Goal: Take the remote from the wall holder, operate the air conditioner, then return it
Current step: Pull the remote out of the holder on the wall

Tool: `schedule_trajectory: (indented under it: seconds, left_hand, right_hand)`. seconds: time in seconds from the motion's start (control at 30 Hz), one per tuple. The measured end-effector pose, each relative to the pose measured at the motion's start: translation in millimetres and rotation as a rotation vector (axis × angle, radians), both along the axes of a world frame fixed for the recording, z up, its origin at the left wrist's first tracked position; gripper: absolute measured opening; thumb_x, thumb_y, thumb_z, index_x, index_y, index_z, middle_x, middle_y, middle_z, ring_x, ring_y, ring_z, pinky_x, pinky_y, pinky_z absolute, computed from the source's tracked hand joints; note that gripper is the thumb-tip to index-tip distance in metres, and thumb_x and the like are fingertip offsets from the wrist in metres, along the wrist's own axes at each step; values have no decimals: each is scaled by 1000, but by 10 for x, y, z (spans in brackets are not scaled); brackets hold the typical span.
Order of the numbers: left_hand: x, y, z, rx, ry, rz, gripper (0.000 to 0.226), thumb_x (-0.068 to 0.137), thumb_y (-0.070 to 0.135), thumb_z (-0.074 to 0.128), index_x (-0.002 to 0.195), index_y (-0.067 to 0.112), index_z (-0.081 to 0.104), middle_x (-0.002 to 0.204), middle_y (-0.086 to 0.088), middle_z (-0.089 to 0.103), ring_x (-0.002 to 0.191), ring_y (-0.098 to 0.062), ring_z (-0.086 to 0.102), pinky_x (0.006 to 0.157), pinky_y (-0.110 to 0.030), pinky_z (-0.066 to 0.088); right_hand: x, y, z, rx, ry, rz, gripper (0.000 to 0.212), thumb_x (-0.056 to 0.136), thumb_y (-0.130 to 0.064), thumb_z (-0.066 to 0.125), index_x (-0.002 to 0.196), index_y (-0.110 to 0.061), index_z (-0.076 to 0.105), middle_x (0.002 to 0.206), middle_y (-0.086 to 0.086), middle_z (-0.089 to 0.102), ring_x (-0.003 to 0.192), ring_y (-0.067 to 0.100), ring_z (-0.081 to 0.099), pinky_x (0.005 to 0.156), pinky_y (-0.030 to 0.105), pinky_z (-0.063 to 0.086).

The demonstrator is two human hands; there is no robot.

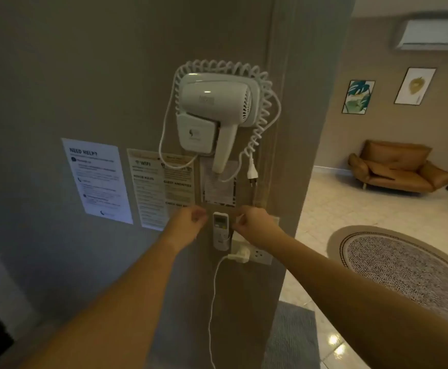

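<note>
Clearly the risks sit around the wall near its right edge: the hair dryer hangs above, its loose plug dangling, and a white cable runs from the socket just below, so a careless pull, by this reading, could snag either. The holder cradles the remote upright, untouched. Left hand and right hand flank it, fingers loosely curled, gripping nothing.
</note>
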State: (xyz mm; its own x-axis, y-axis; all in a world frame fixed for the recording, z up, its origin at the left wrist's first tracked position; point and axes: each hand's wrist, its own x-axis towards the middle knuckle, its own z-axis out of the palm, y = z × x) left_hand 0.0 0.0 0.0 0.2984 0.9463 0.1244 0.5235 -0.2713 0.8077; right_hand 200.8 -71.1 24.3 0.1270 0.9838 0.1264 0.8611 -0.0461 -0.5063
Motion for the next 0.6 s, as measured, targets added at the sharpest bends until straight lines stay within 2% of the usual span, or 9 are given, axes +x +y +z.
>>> schedule_trajectory:
  seconds: [0.2,0.33,0.5,0.6]
  left_hand:
    - [89,110,-67,-27,-147,-32,30,101,20,69,130,11,71,115,2,70,109,-13,63,97,-29,48]
    - [113,213,-159,-57,-172,-70,32,100,31,71,128,18,75,114,6,75,107,-11,67,97,-40,57]
    - [139,284,-274,-68,-198,-84,30,95,39,75,120,24,81,108,6,82,103,-10,75,97,-39,60]
    - [138,320,-361,-102,-257,-86,27,93,40,77,117,28,82,106,8,84,103,-10,77,97,-39,61]
  right_hand:
    - [-146,201,-118,20,-11,-36,24,100,-23,65,117,-6,70,107,15,77,98,33,73,87,48,61]
    - [-182,293,-161,15,-23,-71,22,102,-25,62,110,-8,73,99,12,78,89,29,74,84,47,63]
    - [-198,366,-223,-17,-50,-82,20,103,-23,58,105,-12,75,92,9,77,83,26,74,81,46,64]
    - [-189,388,-247,-27,-42,-93,19,104,-20,58,107,-11,75,98,10,77,88,27,73,83,41,62]
